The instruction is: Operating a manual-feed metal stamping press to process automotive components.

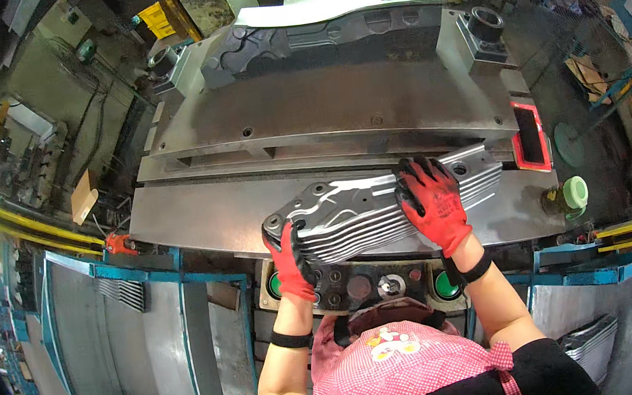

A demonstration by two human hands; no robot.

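While a broad steel die [318, 106] fills the far side, a bare metal ledge [198, 208] in front of it gives the person a surface at working height. Below the ledge, a blue-framed bin [154, 351] stands on the left and another bin [584, 296] on the right, probably placed for easy reach. Near the ledge's front edge is a stack of metal parts [359, 207], nested in layers, perhaps so that they stay aligned. Because it is long, the gloved hands hold it well apart: the left hand [290, 263] clasps its left end, and the right hand [433, 204] spans it towards the right, fingers over the top; how firmly they press cannot be told. Just in front sits a button panel [377, 295], and to the right a green-capped jar [575, 194].
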